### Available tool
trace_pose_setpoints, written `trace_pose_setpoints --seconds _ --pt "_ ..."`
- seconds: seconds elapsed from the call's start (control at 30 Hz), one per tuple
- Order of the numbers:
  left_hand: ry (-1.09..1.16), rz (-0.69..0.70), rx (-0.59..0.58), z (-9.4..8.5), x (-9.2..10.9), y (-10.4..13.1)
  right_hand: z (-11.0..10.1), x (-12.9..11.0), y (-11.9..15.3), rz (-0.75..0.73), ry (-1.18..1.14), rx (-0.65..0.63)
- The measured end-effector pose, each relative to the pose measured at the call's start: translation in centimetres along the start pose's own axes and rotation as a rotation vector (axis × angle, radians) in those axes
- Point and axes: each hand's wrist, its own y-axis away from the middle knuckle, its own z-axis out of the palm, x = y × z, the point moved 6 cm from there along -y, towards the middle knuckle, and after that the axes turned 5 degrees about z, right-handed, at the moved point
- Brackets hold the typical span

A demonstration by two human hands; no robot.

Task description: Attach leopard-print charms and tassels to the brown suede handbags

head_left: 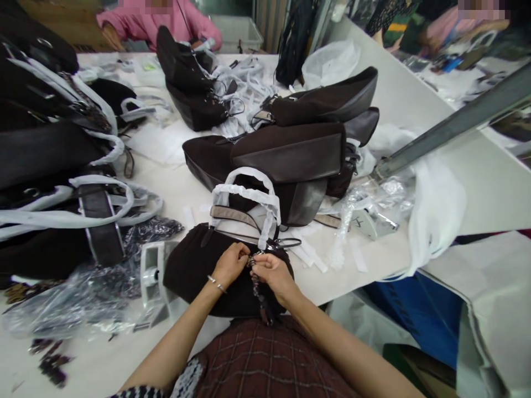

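One tabletop (103, 370) carries one dark bag (191, 265) up front, with two white-wrapped handles (249, 192) and one dark chain (256, 287), while at least five more bags (290, 149) crowd behind; one metal bar (456, 117), one pale bin (244, 36) and one bracelet (217, 284) also show.

Right hand (271, 272) pinches dark chain strap (256, 287), left hand (231, 265) at its top end; handbag (191, 265) beneath, more bags (290, 148) behind.

The desk (342, 282) is white, with a big heap of dark bags (45, 149) at the left, a pile of more bags (290, 149) in the middle and one bag (191, 271) by the near edge. Crinkly clear plastic (78, 298), a grey tape holder (160, 304), white paper strips (309, 255) and a bunched brown strap (53, 362) lie on it too.
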Motion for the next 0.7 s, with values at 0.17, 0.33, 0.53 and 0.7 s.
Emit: trace_pose_setpoints --seconds 0.17,0.33,0.53,0.7 --pt "-0.243 0.126 -0.036 0.0 2.2 -0.3 2.9 -1.3 1.6 -0.287 0.695 -0.088" --pt "-0.451 0.170 -0.150 2.2 2.0 0.2 1.5 -1.7 2.6 -0.377 0.887 -0.206" --pt "-0.635 0.283 -0.124 2.8 2.8 1.2 -4.8 -1.9 -0.2 -0.038 0.468 0.172" --pt "-0.711 0.312 -0.149 2.5 2.7 1.1 -4.1 -2.3 -2.3 0.016 0.417 0.209"
